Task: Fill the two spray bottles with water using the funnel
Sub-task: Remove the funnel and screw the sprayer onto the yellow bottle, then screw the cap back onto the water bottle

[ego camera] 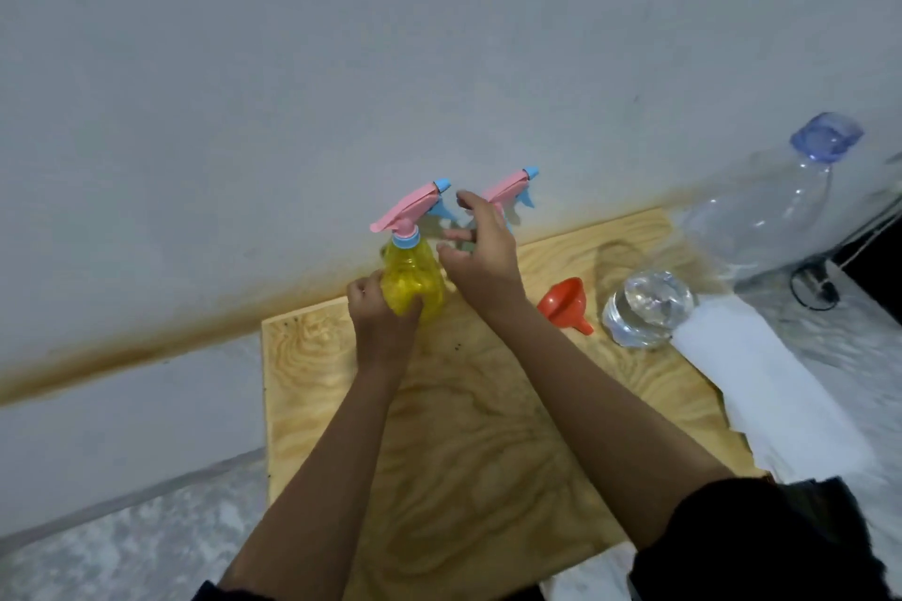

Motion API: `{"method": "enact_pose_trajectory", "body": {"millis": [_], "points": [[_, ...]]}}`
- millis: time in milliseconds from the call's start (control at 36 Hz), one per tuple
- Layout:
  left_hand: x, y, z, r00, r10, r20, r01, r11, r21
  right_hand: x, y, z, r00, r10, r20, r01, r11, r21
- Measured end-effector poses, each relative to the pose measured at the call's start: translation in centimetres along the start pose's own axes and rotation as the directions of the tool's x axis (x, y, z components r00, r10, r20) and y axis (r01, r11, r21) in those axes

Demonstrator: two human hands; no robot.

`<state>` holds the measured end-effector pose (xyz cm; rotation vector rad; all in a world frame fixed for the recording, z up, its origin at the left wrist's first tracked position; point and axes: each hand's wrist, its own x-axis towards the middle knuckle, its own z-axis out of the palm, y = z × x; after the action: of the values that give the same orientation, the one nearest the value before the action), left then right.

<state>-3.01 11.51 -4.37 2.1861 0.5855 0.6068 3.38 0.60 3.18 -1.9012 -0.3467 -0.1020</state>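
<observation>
left hand (378, 317) clamps yellow bottle (415, 276) steady; right hand (483, 259), fingers apart at 2 o'clock, probably to unscrew sprayer (409, 210).

We see a pale plywood board (302, 405) on speckled grey floor (122, 547), w/ white folded paper towel (761, 386) overlapping its right edge & black cable (812, 288) beyond.

Dim, even light with soft shadows. Edges bend; the clear bottle (761, 210) looks blurred, perhaps by motion.
</observation>
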Motion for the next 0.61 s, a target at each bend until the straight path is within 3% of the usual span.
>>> {"method": "enact_pose_trajectory", "body": {"millis": [83,278,389,528,611], "points": [[-1.1,1.1,-0.7,0.999,-0.048,-0.002,0.048,0.999,-0.025,-1.7,-0.3,-1.8,1.000,0.003,-0.028,-0.003,1.000,-0.005],[-4.3,6.6,1.1,0.977,0.129,0.171,-0.085,0.966,-0.243,-7.8,2.8,-7.2,0.981,0.024,-0.190,-0.051,0.989,-0.138],[-5.2,12.6,2.4,0.902,0.288,0.321,-0.121,0.883,-0.453,-12.4,5.8,-10.4,0.934,0.214,-0.286,-0.279,0.937,-0.210],[-6.0,19.7,4.0,0.769,0.450,0.454,-0.181,0.834,-0.521,-17.7,9.6,-13.0,0.919,0.376,-0.118,-0.391,0.835,-0.387],[-6.3,22.3,5.3,0.726,0.491,0.482,-0.220,0.829,-0.514,-19.5,11.3,-13.1,0.892,0.449,-0.045,-0.405,0.753,-0.518]]}}
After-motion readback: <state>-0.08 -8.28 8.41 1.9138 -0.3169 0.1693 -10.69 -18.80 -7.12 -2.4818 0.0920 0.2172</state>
